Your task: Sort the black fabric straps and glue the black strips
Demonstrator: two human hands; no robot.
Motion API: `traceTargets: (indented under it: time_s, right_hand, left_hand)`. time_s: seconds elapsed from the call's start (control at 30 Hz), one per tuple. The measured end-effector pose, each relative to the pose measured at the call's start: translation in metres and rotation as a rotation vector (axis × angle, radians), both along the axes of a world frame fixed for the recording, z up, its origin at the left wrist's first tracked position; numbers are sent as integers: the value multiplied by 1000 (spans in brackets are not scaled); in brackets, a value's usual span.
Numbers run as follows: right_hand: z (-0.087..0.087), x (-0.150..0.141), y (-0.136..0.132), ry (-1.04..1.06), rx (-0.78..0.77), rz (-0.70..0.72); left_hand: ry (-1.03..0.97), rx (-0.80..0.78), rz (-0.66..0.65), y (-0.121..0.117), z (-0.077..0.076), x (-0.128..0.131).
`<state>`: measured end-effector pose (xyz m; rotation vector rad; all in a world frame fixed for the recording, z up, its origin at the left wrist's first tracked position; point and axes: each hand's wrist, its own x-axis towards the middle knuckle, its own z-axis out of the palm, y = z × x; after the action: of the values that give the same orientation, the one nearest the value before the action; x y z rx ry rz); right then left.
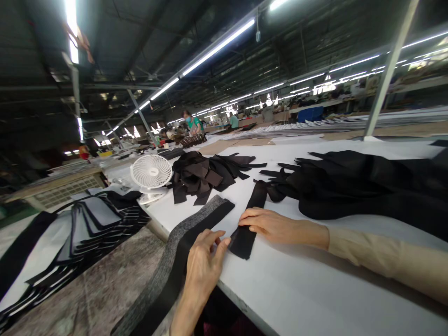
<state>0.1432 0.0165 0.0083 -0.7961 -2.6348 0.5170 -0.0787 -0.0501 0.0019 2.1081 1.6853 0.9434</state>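
"What's on the white table [301, 289]?"

"Well right of the fan [151, 171], a big black cloth heap [350, 186]; just beside the fan, a smaller dark heap [206, 173]."

"And the black strip [245, 240]?"

"Nearer, right of the fan. The right hand [271, 226] lies on it; the left hand [205, 259], thumb and fingers narrowly parted, is at its corner. Whether either pinches it, I can't tell."

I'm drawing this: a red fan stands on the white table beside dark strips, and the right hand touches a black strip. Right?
Almost! The head view shows a white fan, not a red one. It does stand on the white table beside dark strips, and the right hand touches a black strip.
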Motion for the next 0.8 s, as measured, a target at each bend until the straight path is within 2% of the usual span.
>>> traceTargets:
  time_s: [0.1,0.23,0.4,0.5,0.53,0.6,0.7,0.8]
  right_hand:
    - [-1,0,0,0,-4,-7]
    - [-5,0,2,-4,-7,-16]
    - [-3,0,5,-55,31,52]
    - [2,0,5,-132,87,126]
    - [3,0,5,-150,100,138]
    - [2,0,3,-152,115,138]
    - [-1,0,2,-128,118,120]
    - [-2,1,0,-130,121,111]
  left_hand:
    - [56,19,69,-6,-3,6]
    - [137,92,81,-9,-8,13]
    - [443,407,-18,-12,-8,18]
    - [583,482,-138,-11,-3,17]
    - [560,461,-161,-11,-2,15]
    - [391,363,-158,-11,0,8]
    - [114,216,-74,-14,-2,-4]
    - [101,176,29,-17,-8,-6]
